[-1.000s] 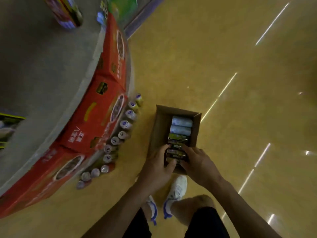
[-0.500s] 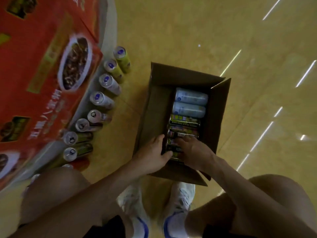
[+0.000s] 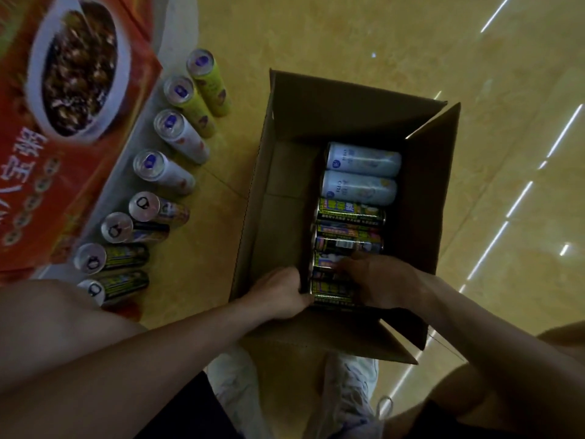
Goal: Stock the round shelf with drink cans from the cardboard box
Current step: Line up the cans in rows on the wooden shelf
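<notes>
Inside the brown cardboard box [image 3: 348, 106], left hand [image 3: 278, 294] and right hand [image 3: 378, 280] curled round a glossy dark cylindrical can [image 3: 329, 295]

Matt cardboard box [image 3: 278, 198] (glossy metal cans [image 3: 361, 160]) on polished floor [image 3: 316, 33].

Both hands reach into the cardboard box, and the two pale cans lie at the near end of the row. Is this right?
No. In the head view the two pale cans lie at the far end of the row, away from the left hand and right hand in the cardboard box.
</notes>
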A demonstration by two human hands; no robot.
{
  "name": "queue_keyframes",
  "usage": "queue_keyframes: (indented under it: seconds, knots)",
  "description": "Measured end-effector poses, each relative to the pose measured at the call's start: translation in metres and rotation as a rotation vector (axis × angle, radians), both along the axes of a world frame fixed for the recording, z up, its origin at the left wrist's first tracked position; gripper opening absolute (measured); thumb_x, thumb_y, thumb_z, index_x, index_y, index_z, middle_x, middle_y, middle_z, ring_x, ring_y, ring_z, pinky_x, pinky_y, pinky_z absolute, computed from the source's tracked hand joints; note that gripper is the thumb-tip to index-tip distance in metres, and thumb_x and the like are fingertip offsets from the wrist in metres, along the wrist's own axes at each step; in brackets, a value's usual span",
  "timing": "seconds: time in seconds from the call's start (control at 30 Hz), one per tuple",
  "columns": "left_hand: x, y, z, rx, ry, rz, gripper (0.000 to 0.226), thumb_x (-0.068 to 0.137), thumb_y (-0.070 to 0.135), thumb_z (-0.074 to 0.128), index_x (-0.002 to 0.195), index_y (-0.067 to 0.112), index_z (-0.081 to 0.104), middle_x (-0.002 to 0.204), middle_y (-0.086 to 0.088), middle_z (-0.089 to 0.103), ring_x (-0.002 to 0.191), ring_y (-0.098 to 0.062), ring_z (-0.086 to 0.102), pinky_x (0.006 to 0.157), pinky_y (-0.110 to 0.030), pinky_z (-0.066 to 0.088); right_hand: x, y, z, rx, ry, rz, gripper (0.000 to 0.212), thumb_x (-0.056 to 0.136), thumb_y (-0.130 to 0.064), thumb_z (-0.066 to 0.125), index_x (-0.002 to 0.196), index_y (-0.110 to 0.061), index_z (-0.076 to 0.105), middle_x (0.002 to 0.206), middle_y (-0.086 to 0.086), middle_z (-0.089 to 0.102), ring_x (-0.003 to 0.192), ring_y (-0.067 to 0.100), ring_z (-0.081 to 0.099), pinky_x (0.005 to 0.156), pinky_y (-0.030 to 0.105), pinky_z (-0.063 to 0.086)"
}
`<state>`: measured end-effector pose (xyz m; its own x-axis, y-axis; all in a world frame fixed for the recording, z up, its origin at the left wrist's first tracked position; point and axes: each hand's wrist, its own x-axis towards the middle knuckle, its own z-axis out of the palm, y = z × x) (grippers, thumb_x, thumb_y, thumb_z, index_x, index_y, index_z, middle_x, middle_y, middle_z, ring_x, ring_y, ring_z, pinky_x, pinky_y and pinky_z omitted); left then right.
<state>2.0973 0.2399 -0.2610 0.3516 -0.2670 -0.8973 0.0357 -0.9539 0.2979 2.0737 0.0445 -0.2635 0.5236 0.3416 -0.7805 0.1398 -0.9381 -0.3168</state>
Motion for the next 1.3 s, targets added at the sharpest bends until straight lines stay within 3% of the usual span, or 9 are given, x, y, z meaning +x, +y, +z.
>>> queue_keyframes:
  seconds: [0.13,0.3,0.43,0.63,0.73,0.87,0.97,1.17,1.3]
  knots:
    - [-0.007,-0.006,-0.015,-0.030,0.031,0.093,0.036,0.093,0.044,0.068,0.118,0.018,0.062,0.119,-0.001,0.061,0.110,-0.021,0.060,0.081,-0.029,0.046,-0.005,0.002,-0.010,-0.080,0.000,0.033,0.059,0.097,-0.027,0.059,0.151,-0.020,0.038,0.143,0.008,0.050,0.128,0.026,0.054,0.103,0.041,0.050]
    - [-0.012,-0.013,-0.027,-0.046,0.095,0.279,0.019,0.094,0.034,0.069,0.100,0.020,0.058,0.090,0.003,0.057,0.091,-0.016,0.055,0.062,-0.025,0.038,-0.006,0.002,-0.012,-0.108,0.020,0.051,0.052,0.097,-0.029,0.061,0.146,-0.021,0.044,0.141,0.006,0.053,0.127,0.025,0.055,0.103,0.039,0.051]
    - [-0.014,-0.015,-0.029,-0.048,0.114,0.394,0.025,0.098,0.021,0.064,0.120,0.011,0.059,0.107,-0.004,0.057,0.098,-0.018,0.053,0.077,-0.027,0.042,-0.003,0.005,-0.011,-0.124,0.068,0.044,0.044,0.097,-0.025,0.060,0.140,-0.020,0.051,0.135,0.005,0.058,0.122,0.024,0.058,0.100,0.038,0.052]
    - [-0.016,-0.014,-0.024,-0.101,0.082,0.385,0.017,0.096,0.007,0.058,0.102,0.022,0.064,0.107,-0.002,0.056,0.100,-0.019,0.053,0.075,-0.025,0.044,0.009,0.012,-0.003,-0.105,0.091,0.030,0.048,0.096,-0.021,0.060,0.142,-0.018,0.048,0.135,0.006,0.058,0.121,0.025,0.058,0.096,0.036,0.051]
    - [-0.019,-0.010,-0.020,-0.152,0.106,0.489,0.025,0.091,0.004,0.057,0.084,0.027,0.060,0.107,-0.007,0.062,0.100,-0.023,0.058,0.084,-0.040,0.054,0.011,0.015,-0.004,-0.085,0.061,0.040,0.046,0.094,-0.022,0.060,0.138,-0.017,0.050,0.132,0.007,0.060,0.119,0.027,0.060,0.094,0.038,0.053]
    - [-0.018,0.001,-0.020,-0.179,0.209,0.661,0.027,0.087,0.003,0.067,0.099,0.025,0.057,0.113,-0.013,0.063,0.108,-0.029,0.061,0.099,-0.051,0.053,0.007,0.019,-0.006,-0.072,0.120,0.043,0.052,0.095,-0.019,0.061,0.145,-0.020,0.046,0.139,0.007,0.055,0.124,0.025,0.056,0.099,0.034,0.049]
    - [-0.015,-0.001,-0.023,-0.227,0.253,0.724,0.038,0.085,0.004,0.074,0.113,0.020,0.053,0.109,-0.012,0.065,0.099,-0.024,0.064,0.094,-0.043,0.054,0.006,0.018,-0.001,-0.070,0.129,0.030,0.055,0.094,-0.016,0.060,0.147,-0.018,0.044,0.144,0.007,0.051,0.129,0.026,0.053,0.098,0.031,0.045]
    - [-0.018,-0.008,-0.022,-0.226,0.160,0.705,0.039,0.078,0.000,0.077,0.097,0.023,0.052,0.114,-0.018,0.066,0.109,-0.032,0.063,0.090,-0.045,0.055,0.002,0.018,-0.002,-0.049,0.087,0.037,0.049,0.092,-0.020,0.062,0.140,-0.016,0.051,0.136,0.009,0.055,0.122,0.027,0.057,0.098,0.037,0.051]
    - [-0.020,-0.011,-0.024,-0.243,0.122,0.698,0.036,0.079,-0.002,0.074,0.094,0.023,0.053,0.106,-0.012,0.064,0.096,-0.025,0.061,0.082,-0.037,0.054,-0.011,0.018,-0.009,-0.027,0.002,-0.008,0.058,0.088,-0.026,0.068,0.141,-0.016,0.046,0.136,0.012,0.049,0.121,0.029,0.053,0.097,0.041,0.051]
